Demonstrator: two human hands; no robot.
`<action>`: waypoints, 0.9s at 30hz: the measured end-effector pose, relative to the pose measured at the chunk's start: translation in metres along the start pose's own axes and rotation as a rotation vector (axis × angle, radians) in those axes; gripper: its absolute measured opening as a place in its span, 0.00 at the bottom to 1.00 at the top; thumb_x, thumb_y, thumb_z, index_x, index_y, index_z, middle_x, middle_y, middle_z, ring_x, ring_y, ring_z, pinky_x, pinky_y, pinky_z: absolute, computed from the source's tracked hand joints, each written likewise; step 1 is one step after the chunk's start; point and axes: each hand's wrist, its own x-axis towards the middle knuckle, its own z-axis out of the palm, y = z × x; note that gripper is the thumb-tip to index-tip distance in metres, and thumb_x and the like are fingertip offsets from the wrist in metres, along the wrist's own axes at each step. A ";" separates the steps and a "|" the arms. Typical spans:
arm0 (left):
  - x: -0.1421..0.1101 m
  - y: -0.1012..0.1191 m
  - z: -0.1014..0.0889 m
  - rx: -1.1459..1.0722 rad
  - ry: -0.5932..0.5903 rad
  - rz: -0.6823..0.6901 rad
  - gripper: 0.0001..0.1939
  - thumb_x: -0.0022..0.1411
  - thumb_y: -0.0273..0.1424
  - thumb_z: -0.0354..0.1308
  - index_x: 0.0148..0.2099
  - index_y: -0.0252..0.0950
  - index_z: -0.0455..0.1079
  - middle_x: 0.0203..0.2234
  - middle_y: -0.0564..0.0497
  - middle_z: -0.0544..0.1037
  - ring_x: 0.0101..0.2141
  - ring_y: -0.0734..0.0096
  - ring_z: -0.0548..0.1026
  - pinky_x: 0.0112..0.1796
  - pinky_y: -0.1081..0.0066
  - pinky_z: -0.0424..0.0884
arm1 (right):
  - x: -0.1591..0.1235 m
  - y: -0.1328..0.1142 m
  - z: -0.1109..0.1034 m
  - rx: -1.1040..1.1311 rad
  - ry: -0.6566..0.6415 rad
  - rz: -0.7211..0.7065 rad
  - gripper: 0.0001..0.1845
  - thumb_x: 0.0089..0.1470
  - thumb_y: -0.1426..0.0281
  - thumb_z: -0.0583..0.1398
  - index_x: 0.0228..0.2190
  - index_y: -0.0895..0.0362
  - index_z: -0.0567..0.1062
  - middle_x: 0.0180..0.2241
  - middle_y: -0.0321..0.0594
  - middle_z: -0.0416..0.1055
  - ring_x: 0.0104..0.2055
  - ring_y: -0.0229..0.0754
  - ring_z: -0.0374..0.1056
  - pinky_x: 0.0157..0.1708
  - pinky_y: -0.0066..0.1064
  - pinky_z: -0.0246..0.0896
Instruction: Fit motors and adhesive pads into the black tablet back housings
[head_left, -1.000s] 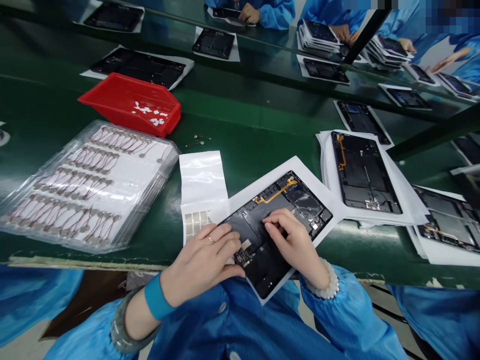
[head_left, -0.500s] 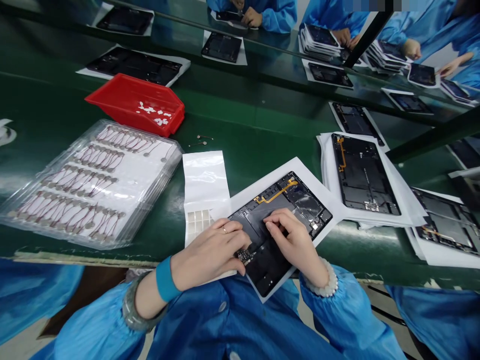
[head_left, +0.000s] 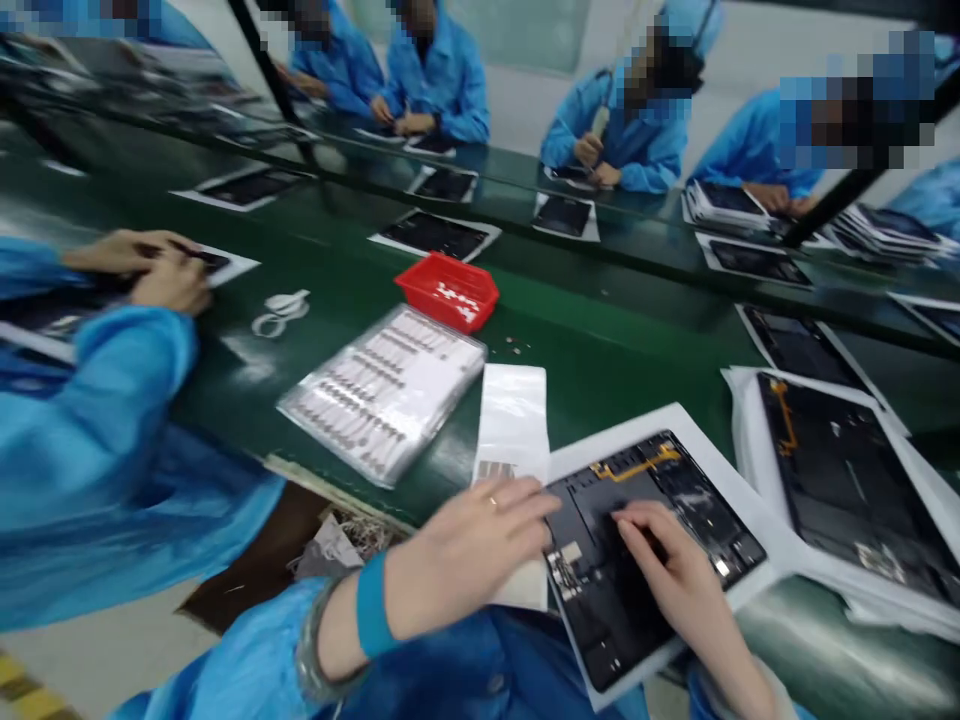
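Note:
An opened tablet housing [head_left: 592, 620] with black insides and an orange flex cable [head_left: 637, 468] lies at an angle on a white sheet [head_left: 679, 425]. My left hand [head_left: 472, 550], slightly blurred, reaches its outstretched fingers to the housing's left edge, beside a small pale square on the circuit board. Over the middle of the housing my right hand [head_left: 679, 575] has thumb and forefinger pinched together; whatever is between them is too small to make out. Partly under my left hand runs a white strip of backing paper [head_left: 514, 410] with small grey stickers.
Left of the strip lies a clear tray [head_left: 390, 390] of small wired round parts. Behind it stands a red bin [head_left: 448, 290] with white scraps. More housings are stacked on sheets [head_left: 847, 480] at right. A co-worker's hands [head_left: 169, 270] work at far left.
The view has swung left and up, showing co-workers. My left hand's fingers have straightened and lifted off the circuit board, where a pale square now shows. My right hand stays pinched over the housing.

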 end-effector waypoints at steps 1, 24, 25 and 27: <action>-0.003 -0.019 -0.018 0.001 -0.029 -0.071 0.11 0.68 0.25 0.46 0.43 0.37 0.70 0.47 0.50 0.76 0.49 0.67 0.70 0.50 0.66 0.64 | 0.001 0.003 -0.001 -0.021 -0.014 -0.010 0.13 0.60 0.61 0.55 0.33 0.53 0.75 0.37 0.43 0.73 0.41 0.44 0.71 0.41 0.33 0.68; -0.057 -0.142 -0.076 -0.113 0.102 -0.860 0.12 0.58 0.33 0.51 0.42 0.38 0.71 0.31 0.51 0.79 0.32 0.65 0.75 0.35 0.71 0.67 | 0.073 -0.127 0.004 -0.128 -0.525 -0.295 0.10 0.62 0.68 0.51 0.31 0.55 0.70 0.34 0.39 0.70 0.38 0.40 0.67 0.39 0.30 0.62; -0.058 -0.142 -0.077 -0.153 0.155 -0.864 0.13 0.59 0.35 0.50 0.42 0.38 0.72 0.31 0.52 0.79 0.32 0.66 0.75 0.35 0.71 0.67 | 0.079 -0.135 0.011 -0.107 -0.535 -0.296 0.10 0.61 0.68 0.52 0.30 0.55 0.70 0.33 0.38 0.71 0.37 0.39 0.67 0.38 0.30 0.61; -0.060 -0.139 -0.078 -0.226 0.262 -0.865 0.15 0.60 0.38 0.48 0.39 0.37 0.72 0.31 0.52 0.78 0.31 0.66 0.74 0.34 0.72 0.67 | 0.094 -0.148 0.028 -0.035 -0.558 -0.273 0.10 0.60 0.68 0.53 0.28 0.56 0.71 0.30 0.38 0.72 0.34 0.38 0.67 0.36 0.29 0.60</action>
